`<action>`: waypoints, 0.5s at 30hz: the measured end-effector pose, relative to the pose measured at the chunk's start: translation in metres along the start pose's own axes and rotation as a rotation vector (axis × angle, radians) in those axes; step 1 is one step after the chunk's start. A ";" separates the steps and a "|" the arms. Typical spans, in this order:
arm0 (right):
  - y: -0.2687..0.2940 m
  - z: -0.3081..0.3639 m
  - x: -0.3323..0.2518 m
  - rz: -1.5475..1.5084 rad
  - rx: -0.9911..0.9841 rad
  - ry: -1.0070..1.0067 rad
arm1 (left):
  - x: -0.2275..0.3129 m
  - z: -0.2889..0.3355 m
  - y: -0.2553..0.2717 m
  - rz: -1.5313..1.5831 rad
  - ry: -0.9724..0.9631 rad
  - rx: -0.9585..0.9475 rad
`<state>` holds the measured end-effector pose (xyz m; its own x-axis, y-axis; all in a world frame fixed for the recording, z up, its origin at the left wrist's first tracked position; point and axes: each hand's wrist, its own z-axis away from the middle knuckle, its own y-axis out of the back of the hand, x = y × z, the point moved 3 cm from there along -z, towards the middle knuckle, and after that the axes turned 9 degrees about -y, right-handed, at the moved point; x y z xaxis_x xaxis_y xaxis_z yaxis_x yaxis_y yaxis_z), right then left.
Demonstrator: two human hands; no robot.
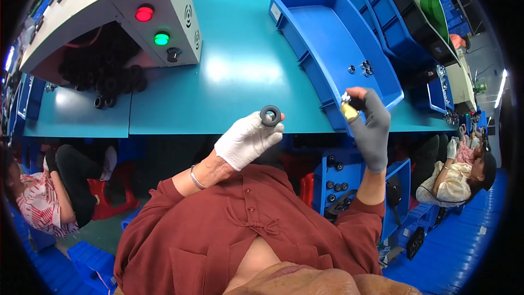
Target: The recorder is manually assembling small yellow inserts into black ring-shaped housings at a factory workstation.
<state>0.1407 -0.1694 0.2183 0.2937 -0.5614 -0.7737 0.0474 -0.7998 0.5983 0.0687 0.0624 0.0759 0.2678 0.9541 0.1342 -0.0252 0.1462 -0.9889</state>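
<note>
Teal workbench [229, 76] is filling mid-frame. Left hand in white glove [245, 139] is pinching a black rubber ring [271, 115]; right hand in grey glove [371, 128] is gripping a small yellow-and-silver part [347, 108], the two not yet joined.

- Small white label [275, 13], rectangular, stuck on the near end wall of the long blue bin [327, 33], well beyond the pinched black ring [271, 115].
- No packages, signs, screens visible.

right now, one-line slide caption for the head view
White-gloved left hand holds a black ring; grey-gloved right hand pinches a small metal part.
</note>
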 end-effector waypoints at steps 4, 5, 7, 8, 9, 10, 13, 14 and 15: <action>-0.013 0.023 -0.020 0.018 -0.058 0.078 | -0.005 0.000 0.000 0.049 0.019 0.006; -0.016 0.027 -0.020 0.027 -0.059 0.077 | -0.005 0.000 0.000 0.059 0.017 0.004; -0.021 0.032 -0.016 0.013 -0.081 0.086 | -0.003 0.000 -0.004 -0.002 0.008 0.029; -0.023 0.033 -0.014 0.012 -0.088 0.075 | -0.002 0.001 -0.005 -0.063 -0.004 0.053; -0.027 0.036 -0.012 0.012 -0.089 0.074 | -0.002 0.001 -0.007 -0.062 -0.004 0.054; -0.031 0.038 -0.009 -0.041 -0.109 0.022 | 0.001 0.001 -0.008 -0.191 -0.065 0.039; -0.044 0.045 0.002 -0.162 -0.158 -0.084 | 0.009 -0.001 -0.014 -0.674 -0.266 0.085; -0.051 0.047 0.009 -0.212 -0.168 -0.114 | 0.010 -0.001 -0.015 -0.879 -0.372 0.066; -0.058 0.051 0.014 -0.252 -0.178 -0.148 | 0.010 0.000 -0.014 -0.952 -0.428 0.098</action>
<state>0.0940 -0.1422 0.1621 0.1102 -0.3861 -0.9158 0.2702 -0.8751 0.4015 0.0717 0.0702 0.0909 -0.1445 0.4438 0.8844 -0.0663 0.8875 -0.4561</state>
